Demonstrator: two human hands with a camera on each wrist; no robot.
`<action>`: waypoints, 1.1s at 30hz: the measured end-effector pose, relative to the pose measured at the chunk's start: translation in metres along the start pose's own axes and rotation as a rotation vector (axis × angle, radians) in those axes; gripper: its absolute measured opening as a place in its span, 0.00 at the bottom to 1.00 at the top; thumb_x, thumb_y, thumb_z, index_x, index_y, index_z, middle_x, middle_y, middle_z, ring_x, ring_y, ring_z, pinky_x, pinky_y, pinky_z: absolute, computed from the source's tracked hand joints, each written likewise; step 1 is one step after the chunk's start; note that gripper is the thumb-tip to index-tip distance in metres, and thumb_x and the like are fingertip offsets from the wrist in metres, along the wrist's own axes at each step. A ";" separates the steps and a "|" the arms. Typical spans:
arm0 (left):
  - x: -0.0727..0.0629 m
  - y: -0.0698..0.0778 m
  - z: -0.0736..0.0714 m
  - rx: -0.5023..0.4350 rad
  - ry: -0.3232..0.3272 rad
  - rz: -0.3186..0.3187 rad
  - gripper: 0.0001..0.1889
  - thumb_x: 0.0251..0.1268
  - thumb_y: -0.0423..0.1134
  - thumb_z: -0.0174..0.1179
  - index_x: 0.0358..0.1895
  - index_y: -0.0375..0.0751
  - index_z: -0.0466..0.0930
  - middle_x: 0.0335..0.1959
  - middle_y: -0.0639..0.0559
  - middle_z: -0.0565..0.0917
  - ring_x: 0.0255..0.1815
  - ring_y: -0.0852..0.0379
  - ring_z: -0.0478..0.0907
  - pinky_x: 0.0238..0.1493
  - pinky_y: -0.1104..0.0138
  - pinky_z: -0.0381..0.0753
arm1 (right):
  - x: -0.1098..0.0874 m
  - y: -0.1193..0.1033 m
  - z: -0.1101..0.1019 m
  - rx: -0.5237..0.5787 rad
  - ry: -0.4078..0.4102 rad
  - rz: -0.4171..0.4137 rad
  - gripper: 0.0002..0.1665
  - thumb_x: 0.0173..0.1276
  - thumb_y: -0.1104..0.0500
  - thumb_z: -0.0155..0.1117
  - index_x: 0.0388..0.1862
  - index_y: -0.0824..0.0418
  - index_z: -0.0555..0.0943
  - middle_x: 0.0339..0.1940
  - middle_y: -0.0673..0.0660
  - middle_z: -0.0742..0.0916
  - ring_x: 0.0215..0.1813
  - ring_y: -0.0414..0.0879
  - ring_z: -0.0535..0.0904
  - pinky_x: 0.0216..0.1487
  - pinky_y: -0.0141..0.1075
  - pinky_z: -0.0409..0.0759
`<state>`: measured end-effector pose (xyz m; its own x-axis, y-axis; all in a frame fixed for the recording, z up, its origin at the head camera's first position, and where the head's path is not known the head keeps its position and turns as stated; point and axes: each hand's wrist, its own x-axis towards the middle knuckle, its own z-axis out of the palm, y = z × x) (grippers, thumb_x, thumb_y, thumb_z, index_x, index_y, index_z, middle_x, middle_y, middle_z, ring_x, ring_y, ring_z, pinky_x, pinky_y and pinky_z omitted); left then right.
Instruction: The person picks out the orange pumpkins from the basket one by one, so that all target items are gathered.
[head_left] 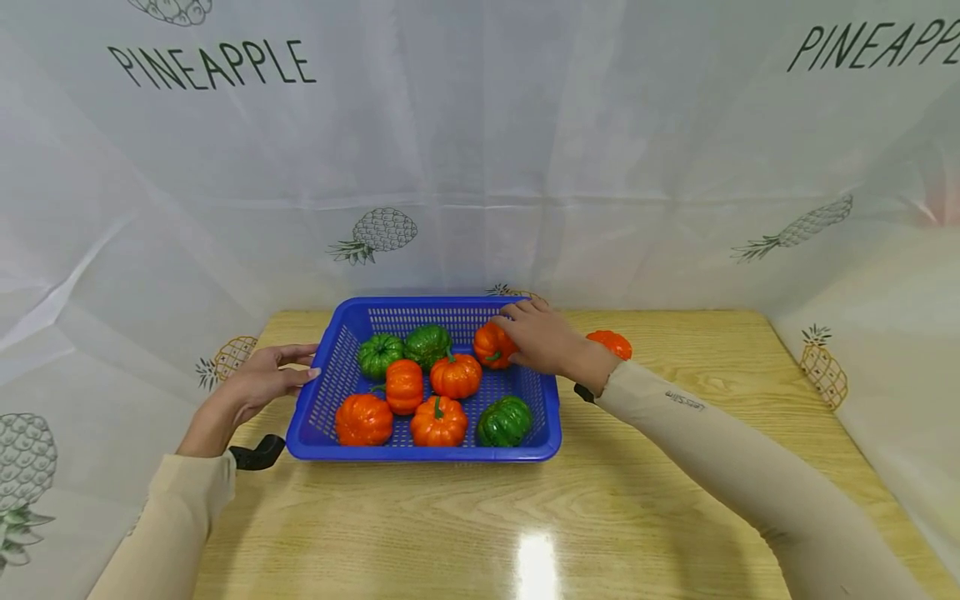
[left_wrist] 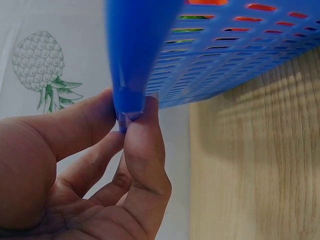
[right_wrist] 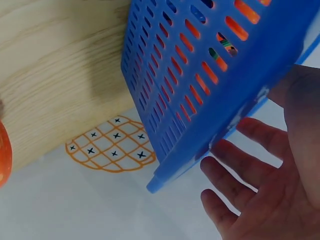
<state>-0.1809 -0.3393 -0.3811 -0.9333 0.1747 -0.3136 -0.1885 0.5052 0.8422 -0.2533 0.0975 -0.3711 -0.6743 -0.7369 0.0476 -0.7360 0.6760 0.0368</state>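
Note:
A blue plastic basket (head_left: 423, 452) stands on the table with several small orange and green pumpkins in it. My left hand (head_left: 258, 379) pinches its left rim between thumb and fingers; the left wrist view shows the rim (left_wrist: 131, 75) between the fingertips. At the back right corner, my right hand (head_left: 546, 337) reaches over the rim beside an orange pumpkin (head_left: 493, 346). In the right wrist view the right hand's fingers (right_wrist: 245, 165) are spread and extended near the rim (right_wrist: 225, 127), with nothing seen between them. Whether they touch the pumpkin is hidden.
Another orange pumpkin (head_left: 611, 342) lies on the wooden table (head_left: 675, 500), right of the basket and partly behind the right forearm. A white sheet (head_left: 487, 150) printed with pineapples hangs behind the table and along its sides.

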 end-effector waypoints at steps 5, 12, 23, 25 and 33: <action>-0.001 0.000 0.000 0.003 0.000 -0.005 0.34 0.84 0.33 0.53 0.83 0.23 0.49 0.77 0.20 0.59 0.45 0.63 0.82 0.50 0.68 0.86 | 0.006 0.000 0.003 -0.008 -0.052 0.010 0.39 0.69 0.54 0.78 0.75 0.63 0.75 0.69 0.65 0.81 0.74 0.65 0.73 0.77 0.59 0.67; -0.001 0.000 0.001 0.000 0.002 -0.003 0.34 0.84 0.32 0.53 0.83 0.23 0.49 0.76 0.20 0.60 0.44 0.63 0.82 0.50 0.68 0.86 | 0.010 -0.004 0.005 -0.053 -0.076 0.006 0.39 0.68 0.52 0.79 0.74 0.64 0.76 0.67 0.65 0.83 0.71 0.64 0.75 0.76 0.56 0.70; -0.001 0.000 0.001 0.004 0.000 0.003 0.35 0.84 0.33 0.53 0.83 0.22 0.48 0.76 0.20 0.60 0.44 0.63 0.82 0.49 0.69 0.86 | 0.014 -0.010 0.010 -0.095 -0.051 0.003 0.36 0.69 0.51 0.78 0.70 0.65 0.79 0.65 0.66 0.82 0.69 0.63 0.75 0.72 0.56 0.74; -0.001 0.000 0.001 0.004 0.000 0.003 0.35 0.84 0.33 0.53 0.83 0.22 0.48 0.76 0.20 0.60 0.44 0.62 0.82 0.49 0.69 0.86 | 0.014 -0.010 0.010 -0.082 -0.063 0.007 0.37 0.70 0.52 0.77 0.72 0.66 0.77 0.66 0.66 0.82 0.70 0.64 0.75 0.73 0.56 0.73; -0.001 0.001 0.002 -0.007 0.008 -0.009 0.35 0.84 0.34 0.54 0.83 0.24 0.50 0.77 0.21 0.60 0.45 0.63 0.82 0.51 0.68 0.86 | 0.010 -0.012 0.009 -0.056 -0.058 0.003 0.38 0.70 0.54 0.77 0.73 0.66 0.75 0.66 0.66 0.84 0.69 0.64 0.76 0.73 0.56 0.73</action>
<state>-0.1797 -0.3373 -0.3808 -0.9341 0.1637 -0.3174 -0.1985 0.5008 0.8425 -0.2518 0.0822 -0.3805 -0.6801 -0.7331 -0.0105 -0.7306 0.6765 0.0923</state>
